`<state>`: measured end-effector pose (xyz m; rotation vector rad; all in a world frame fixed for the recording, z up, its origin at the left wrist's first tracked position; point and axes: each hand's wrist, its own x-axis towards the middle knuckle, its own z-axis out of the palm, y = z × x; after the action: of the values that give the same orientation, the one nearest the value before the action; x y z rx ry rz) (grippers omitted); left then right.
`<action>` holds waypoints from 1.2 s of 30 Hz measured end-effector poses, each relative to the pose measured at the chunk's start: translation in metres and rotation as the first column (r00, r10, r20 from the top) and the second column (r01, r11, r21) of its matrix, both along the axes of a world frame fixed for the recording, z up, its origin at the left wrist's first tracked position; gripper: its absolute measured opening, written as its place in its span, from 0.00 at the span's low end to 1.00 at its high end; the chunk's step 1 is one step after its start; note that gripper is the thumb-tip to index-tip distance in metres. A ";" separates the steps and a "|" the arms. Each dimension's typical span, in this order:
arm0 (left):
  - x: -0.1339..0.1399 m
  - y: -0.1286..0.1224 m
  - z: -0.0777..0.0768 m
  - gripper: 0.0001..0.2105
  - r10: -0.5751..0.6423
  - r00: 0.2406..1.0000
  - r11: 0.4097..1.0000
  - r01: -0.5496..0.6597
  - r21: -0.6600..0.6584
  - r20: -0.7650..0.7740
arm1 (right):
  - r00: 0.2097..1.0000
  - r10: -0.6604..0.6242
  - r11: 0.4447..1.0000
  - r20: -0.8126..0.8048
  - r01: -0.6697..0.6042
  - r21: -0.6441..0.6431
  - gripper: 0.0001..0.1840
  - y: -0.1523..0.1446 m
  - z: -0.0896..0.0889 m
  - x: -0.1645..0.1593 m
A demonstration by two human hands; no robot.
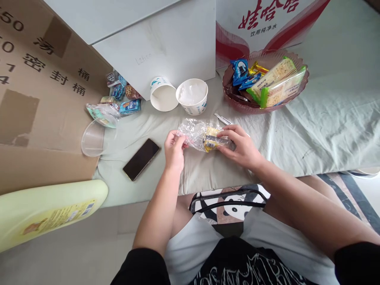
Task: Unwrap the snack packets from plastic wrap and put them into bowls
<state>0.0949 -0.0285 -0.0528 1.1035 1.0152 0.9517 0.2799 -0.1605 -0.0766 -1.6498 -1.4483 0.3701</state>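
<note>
My left hand (175, 149) pinches the left end of a clear plastic bag (191, 131), which lies on the cloth in front of me. Inside the bag's right part is a small yellow snack packet (211, 138) with a dark band. The fingers of my right hand (240, 145) close over the packet's right side through the plastic. A silver utility knife (222, 118) lies just behind my right hand, its near end partly hidden. Behind the bag, one paper cup (192, 107) stands upright with clear plastic in it, and another paper cup (164, 99) lies tipped toward me.
A pink glass bowl (255, 103) of wrapped snacks stands at the back right. On the left are a black phone (141, 159), a clear plastic cup (94, 138) and several snack packets (130, 106). Cardboard (56, 114) and white boxes (166, 47) border the table.
</note>
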 end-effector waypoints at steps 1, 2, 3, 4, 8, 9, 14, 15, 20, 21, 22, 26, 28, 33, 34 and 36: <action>-0.001 0.003 0.001 0.11 0.039 0.999 0.999 -0.039 -0.004 -0.019 | 1.000 -0.015 1.000 -0.001 0.015 0.022 0.10 0.000 0.000 0.002; -0.003 0.006 0.000 0.12 0.070 0.997 0.998 -0.070 -0.002 -0.043 | 0.999 -0.035 0.999 -0.003 0.035 0.040 0.07 0.000 0.001 0.003; -0.006 0.009 0.000 0.13 0.094 0.993 0.996 -0.094 0.010 -0.070 | 0.998 -0.061 0.996 -0.004 0.061 0.057 0.06 0.000 0.002 0.005; -0.009 0.012 -0.001 0.14 0.118 0.988 0.993 -0.115 0.031 -0.101 | 0.996 -0.093 0.993 -0.005 0.093 0.075 0.06 0.000 0.003 0.007; -0.023 0.024 -0.004 0.15 0.158 0.961 0.986 -0.140 0.091 -0.225 | 0.961 -0.273 0.957 -0.037 0.276 0.085 0.06 -0.003 0.011 0.016; -0.025 0.025 -0.004 0.14 0.144 0.961 0.988 -0.125 0.091 -0.238 | 0.945 -0.322 0.943 -0.048 0.325 0.067 0.06 -0.004 0.013 0.018; -0.029 0.024 -0.006 0.15 0.074 0.886 0.953 0.073 0.296 -0.458 | 0.941 -0.327 0.942 0.084 0.317 0.112 0.19 -0.006 0.016 0.018; -0.027 0.022 -0.007 0.15 0.067 0.851 0.923 0.146 0.356 -0.522 | 0.945 -0.300 0.951 0.128 0.286 0.114 0.21 -0.006 0.015 0.017; -0.019 0.016 -0.010 0.07 0.060 0.799 0.748 0.361 0.558 -0.598 | 0.930 -0.256 0.964 0.264 0.267 -0.006 0.24 -0.002 0.007 0.016; -0.019 0.015 -0.009 0.07 0.077 0.816 0.716 0.355 0.602 -0.572 | 0.924 -0.254 0.963 0.285 0.270 -0.018 0.20 -0.003 0.007 0.017; -0.019 0.015 -0.008 0.07 0.095 0.839 0.685 0.335 0.647 -0.536 | 0.920 -0.252 0.963 0.301 0.270 -0.021 0.17 -0.004 0.007 0.019; -0.027 0.010 0.005 0.05 0.090 0.938 0.585 0.221 0.780 -0.334 | 0.921 -0.229 0.972 0.316 0.233 0.026 0.17 -0.009 0.012 0.020; -0.033 0.003 0.015 0.05 -0.014 0.964 0.583 0.224 0.781 -0.266 | 0.923 -0.200 0.980 0.330 0.193 0.055 0.26 -0.009 0.012 0.018; -0.043 -0.016 0.036 0.08 -0.354 0.868 0.608 0.497 0.619 -0.349 | 0.914 -0.050 0.998 0.402 0.029 0.060 0.21 -0.009 0.004 0.011; -0.043 -0.018 0.039 0.08 -0.404 0.831 0.603 0.557 0.571 -0.383 | 0.913 -0.032 0.997 0.406 0.000 0.079 0.15 -0.010 0.004 0.010; -0.043 -0.020 0.042 0.08 -0.476 0.767 0.602 0.641 0.477 -0.430 | 0.915 -0.018 0.990 0.404 -0.041 0.137 0.07 -0.011 0.007 0.008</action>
<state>0.0515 -0.0482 -0.0103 2.0008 0.4680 0.6008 0.2884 -0.1714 -0.0698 -1.6636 -1.7429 -0.0797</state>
